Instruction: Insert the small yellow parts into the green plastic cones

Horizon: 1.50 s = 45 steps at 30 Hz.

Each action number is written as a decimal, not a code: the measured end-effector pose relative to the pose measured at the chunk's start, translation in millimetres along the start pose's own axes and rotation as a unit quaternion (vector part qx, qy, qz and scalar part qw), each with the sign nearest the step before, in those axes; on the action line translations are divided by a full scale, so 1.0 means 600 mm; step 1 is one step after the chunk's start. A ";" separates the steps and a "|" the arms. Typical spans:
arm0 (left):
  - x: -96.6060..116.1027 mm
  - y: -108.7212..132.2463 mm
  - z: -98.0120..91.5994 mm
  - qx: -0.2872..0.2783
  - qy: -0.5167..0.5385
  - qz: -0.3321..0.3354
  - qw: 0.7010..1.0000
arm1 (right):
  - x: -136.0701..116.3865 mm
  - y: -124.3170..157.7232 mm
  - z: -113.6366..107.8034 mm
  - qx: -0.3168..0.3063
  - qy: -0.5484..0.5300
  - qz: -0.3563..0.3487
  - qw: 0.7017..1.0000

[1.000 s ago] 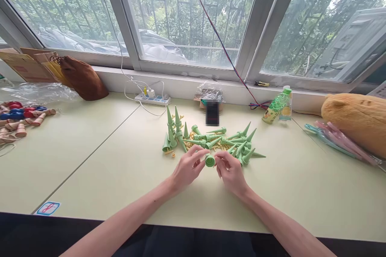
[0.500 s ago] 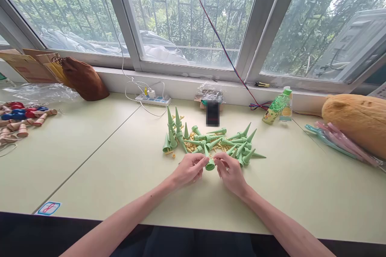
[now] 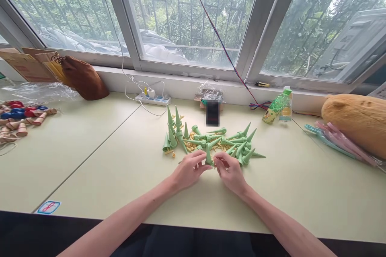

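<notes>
A green cone (image 3: 208,156) stands point up between my hands, just above the table's near part. My left hand (image 3: 189,168) grips it from the left, with the thumb near its base. My right hand (image 3: 230,170) is closed at the cone's right side, pinching something too small to make out. Behind my hands lies a pile of green cones (image 3: 241,144) with small yellow pieces (image 3: 190,145) among them. Several cones stand upright at the pile's left, two of them stacked tall (image 3: 177,122) with yellow pieces sticking out.
At the back are a white power strip (image 3: 153,98), a pixelated dark object (image 3: 212,113) and a green bottle (image 3: 276,106). Wooden toys (image 3: 22,116) and a brown bag (image 3: 84,79) lie left, a tan plush (image 3: 356,120) right.
The cone between my hands has tipped more upright, so its open base no longer faces me. My left hand has shifted its fingers around it; my right hand has hardly moved.
</notes>
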<state>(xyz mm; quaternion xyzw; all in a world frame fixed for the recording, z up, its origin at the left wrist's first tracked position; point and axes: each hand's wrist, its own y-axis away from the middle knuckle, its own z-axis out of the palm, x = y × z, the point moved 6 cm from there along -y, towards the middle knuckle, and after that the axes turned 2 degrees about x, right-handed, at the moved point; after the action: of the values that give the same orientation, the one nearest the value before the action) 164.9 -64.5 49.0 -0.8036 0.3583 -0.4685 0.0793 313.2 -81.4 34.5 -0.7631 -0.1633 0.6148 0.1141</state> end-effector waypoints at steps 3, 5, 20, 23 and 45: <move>0.007 0.003 0.000 -0.003 -0.048 0.041 0.998 | -0.001 0.000 0.000 0.000 0.003 0.001 1.000; 0.014 0.006 -0.002 0.004 -0.079 0.080 0.994 | -0.001 0.000 0.001 -0.001 0.001 0.005 1.000; -0.012 -0.003 -0.012 0.067 0.090 -0.131 0.985 | 0.004 0.001 -0.014 0.068 -0.012 0.021 0.997; -0.020 -0.004 0.001 0.014 0.204 -0.215 0.955 | 0.000 0.001 -0.015 0.062 0.010 0.007 0.998; -0.015 0.003 0.012 0.017 0.189 -0.145 0.971 | -0.001 0.002 -0.005 0.029 0.019 -0.015 0.999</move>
<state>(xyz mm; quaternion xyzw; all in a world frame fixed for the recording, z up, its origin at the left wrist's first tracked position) 167.1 -61.5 37.7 -0.7428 0.2380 -0.6242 -0.0447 316.3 -82.9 35.2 -0.7687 -0.1544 0.6028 0.1480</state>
